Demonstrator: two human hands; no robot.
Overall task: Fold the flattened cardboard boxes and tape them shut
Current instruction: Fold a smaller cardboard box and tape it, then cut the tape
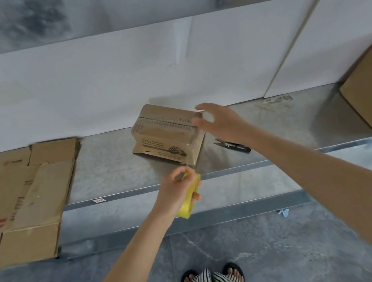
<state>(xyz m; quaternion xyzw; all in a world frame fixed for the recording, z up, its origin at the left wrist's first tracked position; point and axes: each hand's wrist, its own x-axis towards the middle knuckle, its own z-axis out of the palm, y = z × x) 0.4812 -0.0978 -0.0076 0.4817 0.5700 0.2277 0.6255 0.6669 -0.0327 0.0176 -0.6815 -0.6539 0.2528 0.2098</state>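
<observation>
Flattened cardboard boxes (15, 195) are lying at the left of the shelf (110, 169). Left hand (176, 192) is gripping a yellow tape roll (184, 212). Folded box (166, 134) is sitting mid-shelf, seam up, long axis running left-right, slightly skewed. Right hand (219, 122), fingers spread, is hovering at its right end.

The left hand (176, 192) half hides the tape roll (184, 212).

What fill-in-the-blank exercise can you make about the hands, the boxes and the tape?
The left hand grips a roll of ____ tape.
The right hand, near the folded box, holds ____.
The flattened boxes lie to the ____ of the folded box.
Missing words: yellow; nothing; left.
</observation>
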